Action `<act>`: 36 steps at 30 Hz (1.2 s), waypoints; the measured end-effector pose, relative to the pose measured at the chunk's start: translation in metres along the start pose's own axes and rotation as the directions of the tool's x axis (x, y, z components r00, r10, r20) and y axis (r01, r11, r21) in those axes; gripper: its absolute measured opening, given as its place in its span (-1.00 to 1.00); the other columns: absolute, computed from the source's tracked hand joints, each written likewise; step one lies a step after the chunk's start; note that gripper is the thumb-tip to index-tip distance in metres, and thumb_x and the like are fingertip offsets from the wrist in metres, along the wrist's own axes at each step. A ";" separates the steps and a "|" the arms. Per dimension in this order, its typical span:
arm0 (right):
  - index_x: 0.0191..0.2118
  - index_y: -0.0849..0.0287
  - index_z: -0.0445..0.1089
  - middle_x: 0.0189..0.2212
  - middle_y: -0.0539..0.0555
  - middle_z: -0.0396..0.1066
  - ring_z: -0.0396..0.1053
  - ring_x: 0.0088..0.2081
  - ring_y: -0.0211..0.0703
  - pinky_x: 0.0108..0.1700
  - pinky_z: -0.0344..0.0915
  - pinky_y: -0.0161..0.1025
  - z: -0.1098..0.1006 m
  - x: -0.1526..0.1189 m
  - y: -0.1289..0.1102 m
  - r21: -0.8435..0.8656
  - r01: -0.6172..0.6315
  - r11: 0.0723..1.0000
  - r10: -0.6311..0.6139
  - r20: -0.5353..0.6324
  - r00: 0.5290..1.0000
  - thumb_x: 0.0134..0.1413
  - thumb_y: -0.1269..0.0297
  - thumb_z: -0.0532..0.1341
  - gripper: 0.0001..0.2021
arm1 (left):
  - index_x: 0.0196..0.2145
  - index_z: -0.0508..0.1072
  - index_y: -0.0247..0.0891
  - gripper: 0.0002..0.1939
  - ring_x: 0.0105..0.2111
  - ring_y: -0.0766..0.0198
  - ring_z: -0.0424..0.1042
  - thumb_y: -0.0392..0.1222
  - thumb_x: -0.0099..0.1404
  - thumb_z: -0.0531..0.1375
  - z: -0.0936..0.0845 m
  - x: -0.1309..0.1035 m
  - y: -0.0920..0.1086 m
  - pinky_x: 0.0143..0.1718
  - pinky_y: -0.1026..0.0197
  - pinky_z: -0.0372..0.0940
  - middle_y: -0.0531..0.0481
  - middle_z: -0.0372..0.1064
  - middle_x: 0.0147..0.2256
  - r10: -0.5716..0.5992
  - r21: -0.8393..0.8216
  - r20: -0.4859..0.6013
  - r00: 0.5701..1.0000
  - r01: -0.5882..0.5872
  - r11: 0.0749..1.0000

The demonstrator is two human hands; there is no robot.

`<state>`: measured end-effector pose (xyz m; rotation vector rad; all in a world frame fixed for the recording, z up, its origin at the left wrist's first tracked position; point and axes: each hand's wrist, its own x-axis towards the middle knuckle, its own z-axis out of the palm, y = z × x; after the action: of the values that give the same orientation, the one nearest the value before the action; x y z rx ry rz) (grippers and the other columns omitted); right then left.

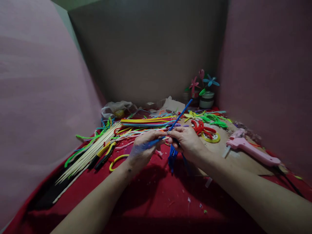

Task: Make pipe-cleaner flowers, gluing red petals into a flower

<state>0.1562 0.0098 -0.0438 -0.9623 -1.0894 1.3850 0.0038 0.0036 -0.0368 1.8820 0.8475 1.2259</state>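
Note:
My left hand (145, 147) and my right hand (185, 139) meet above the middle of the red cloth, fingertips pinched close together. Between them is a blue pipe cleaner (180, 115); one straight end slants up and to the right past my fingers. More blue, blurred, runs across my left palm. A bunch of blue pipe cleaner pieces (173, 159) hangs or lies just below my right hand; I cannot tell whether it joins the held one. My fingers hide where the pieces meet.
Thin wooden sticks (90, 152) and yellow-black pliers (105, 155) lie left. Loose coloured pipe cleaners (146, 122) spread behind my hands. At right, a pink glue gun (251, 148) rests on cardboard (219, 159), near a yellow ring (211, 139). Pipe cleaner flowers (210, 80) stand at the back.

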 end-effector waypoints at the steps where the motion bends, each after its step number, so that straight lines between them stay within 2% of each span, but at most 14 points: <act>1: -0.64 0.23 0.22 -0.78 -0.10 0.20 -0.01 -0.79 -0.46 -0.76 -0.16 -0.43 0.001 -0.001 -0.001 -0.060 0.017 0.998 -0.016 0.017 1.000 -0.14 0.28 0.18 -0.80 | -0.31 0.49 -0.27 -0.84 -0.57 0.45 0.26 -0.23 0.11 0.21 0.001 0.000 0.002 -0.55 0.38 0.23 0.07 0.29 -0.51 -0.002 0.035 -0.053 0.999 0.004 0.999; 3: -0.69 0.21 0.20 -0.82 -0.12 0.11 -0.05 -0.78 -0.45 -0.74 -0.16 -0.41 0.003 -0.005 -0.002 -0.198 0.077 0.977 -0.068 0.051 0.996 -0.10 0.27 0.14 -0.75 | -0.39 0.48 -0.30 -0.86 -0.63 0.46 0.22 -0.18 0.16 0.17 0.000 0.000 0.006 -0.60 0.39 0.18 0.10 0.24 -0.61 -0.047 0.052 -0.148 0.988 0.055 0.997; 5: -0.71 0.20 0.17 -0.81 -0.12 0.07 -0.04 -0.75 -0.43 -0.69 -0.14 -0.39 0.006 -0.008 -0.003 -0.353 0.163 0.921 -0.138 0.094 0.986 -0.07 0.31 0.10 -0.72 | -0.39 0.46 -0.31 -0.84 -0.67 0.47 0.17 -0.16 0.16 0.17 -0.004 0.003 0.010 -0.64 0.40 0.12 0.12 0.19 -0.68 -0.140 -0.005 -0.179 0.974 0.142 0.990; 9: -0.71 0.20 0.09 -0.75 -0.12 0.02 -0.07 -0.66 -0.41 -0.61 -0.12 -0.37 0.008 -0.013 -0.005 -0.600 0.348 0.720 -0.252 0.242 0.937 -0.08 0.45 0.03 -0.74 | -0.32 0.46 -0.33 -0.76 -0.73 0.52 0.09 -0.11 0.15 0.16 -0.011 0.008 0.013 -0.74 0.41 -0.04 0.06 0.30 -0.57 -0.320 -0.174 -0.068 0.945 0.304 0.937; 12: -0.70 0.21 0.09 -0.73 -0.11 0.02 -0.07 -0.65 -0.40 -0.58 -0.12 -0.36 0.011 -0.015 -0.010 -0.674 0.367 0.641 -0.209 0.307 0.928 -0.12 0.49 0.01 -0.77 | -0.30 0.47 -0.35 -0.71 -0.77 0.55 0.03 -0.06 0.14 0.16 -0.012 0.010 0.017 -0.76 0.41 -0.13 0.07 0.28 -0.59 -0.368 -0.187 0.028 0.929 0.367 0.911; 16: -0.67 0.21 0.15 -0.72 -0.10 0.04 -0.05 -0.65 -0.39 -0.59 -0.11 -0.35 0.017 -0.017 -0.017 -0.735 0.289 0.614 -0.053 0.327 0.944 -0.13 0.50 0.01 -0.81 | -0.27 0.48 -0.35 -0.69 -0.76 0.57 -0.01 -0.07 0.09 0.21 -0.010 0.011 0.024 -0.75 0.43 -0.13 0.13 0.18 -0.67 -0.377 -0.202 0.131 0.917 0.397 0.895; 19: -0.64 0.21 0.18 -0.70 -0.08 0.07 0.00 -0.63 -0.38 -0.60 -0.10 -0.36 0.020 -0.015 -0.017 -0.685 0.282 0.672 -0.007 0.376 0.927 -0.13 0.51 0.01 -0.83 | -0.24 0.48 -0.32 -0.72 -0.71 0.53 0.12 -0.13 0.09 0.22 -0.008 0.010 0.026 -0.70 0.44 -0.01 0.09 0.26 -0.60 -0.362 -0.228 0.214 0.907 0.407 0.885; 21: -0.64 0.21 0.17 -0.70 -0.09 0.08 0.02 -0.63 -0.39 -0.60 -0.09 -0.37 0.020 -0.014 -0.016 -0.622 0.274 0.734 -0.013 0.390 0.921 -0.14 0.51 0.02 -0.83 | -0.30 0.49 -0.34 -0.76 -0.66 0.49 0.22 -0.17 0.07 0.24 -0.007 0.010 0.025 -0.66 0.42 0.08 0.05 0.31 -0.57 -0.349 -0.278 0.216 0.912 0.400 0.873; 23: -0.65 0.20 0.16 -0.74 -0.11 0.04 -0.03 -0.68 -0.41 -0.63 -0.12 -0.38 0.021 -0.013 -0.016 -0.541 0.189 0.819 0.017 0.353 0.936 -0.14 0.50 0.04 -0.83 | -0.39 0.48 -0.36 -0.81 -0.62 0.46 0.28 -0.18 0.05 0.25 -0.007 0.010 0.024 -0.63 0.42 0.13 0.00 0.36 -0.53 -0.329 -0.362 0.118 0.937 0.349 0.864; 26: -0.57 0.19 0.21 -0.79 -0.18 -0.07 -0.20 -0.75 -0.44 -0.69 -0.23 -0.39 0.022 -0.015 -0.019 -0.275 -0.026 0.961 0.127 0.359 0.925 -0.05 0.38 0.07 -0.86 | -0.42 0.44 -0.37 -0.81 -0.72 0.54 0.18 -0.15 0.09 0.24 -0.010 0.012 0.024 -0.72 0.45 0.06 0.01 0.38 -0.54 -0.260 -0.473 -0.108 0.959 0.181 0.862; 28: -0.50 0.19 0.25 -0.79 -0.21 -0.11 -0.27 -0.75 -0.44 -0.71 -0.29 -0.40 0.023 -0.018 -0.022 -0.096 -0.122 0.988 0.152 0.419 0.895 -0.01 0.30 0.10 -0.88 | -0.40 0.42 -0.35 -0.81 -0.78 0.58 0.08 -0.14 0.11 0.21 -0.012 0.013 0.025 -0.76 0.46 0.00 0.05 0.36 -0.58 -0.205 -0.525 -0.187 0.961 0.078 0.847; 30: -0.49 0.17 0.23 -0.78 -0.22 -0.14 -0.30 -0.74 -0.45 -0.72 -0.32 -0.41 0.026 -0.021 -0.024 -0.010 -0.159 0.987 0.147 0.441 0.885 -0.01 0.27 0.13 -0.87 | -0.42 0.40 -0.33 -0.82 -0.79 0.58 0.07 -0.14 0.12 0.21 -0.013 0.013 0.025 -0.76 0.46 0.01 0.08 0.33 -0.60 -0.175 -0.559 -0.206 0.963 0.031 0.828; 33: -0.47 0.16 0.23 -0.78 -0.23 -0.15 -0.28 -0.74 -0.44 -0.72 -0.29 -0.42 0.029 -0.025 -0.025 -0.013 -0.113 0.993 0.110 0.383 0.917 0.00 0.28 0.14 -0.89 | -0.43 0.40 -0.33 -0.84 -0.78 0.58 0.07 -0.15 0.14 0.20 -0.014 0.013 0.024 -0.76 0.48 -0.01 0.11 0.29 -0.62 -0.157 -0.567 -0.203 0.966 0.015 0.824; 36: -0.39 0.18 0.33 -0.73 -0.17 0.01 -0.11 -0.71 -0.42 -0.66 -0.10 -0.41 0.029 -0.025 -0.024 -0.149 0.122 0.981 -0.062 0.354 0.933 0.04 0.28 0.11 -0.89 | -0.42 0.40 -0.34 -0.85 -0.77 0.60 0.06 -0.17 0.15 0.20 -0.014 0.012 0.023 -0.74 0.49 -0.01 0.11 0.28 -0.62 -0.171 -0.591 -0.176 0.970 0.035 0.806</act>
<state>0.1362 -0.0177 -0.0140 -0.7886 -1.5198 1.4357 -0.0018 0.0049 -0.0079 1.2002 0.5779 1.4440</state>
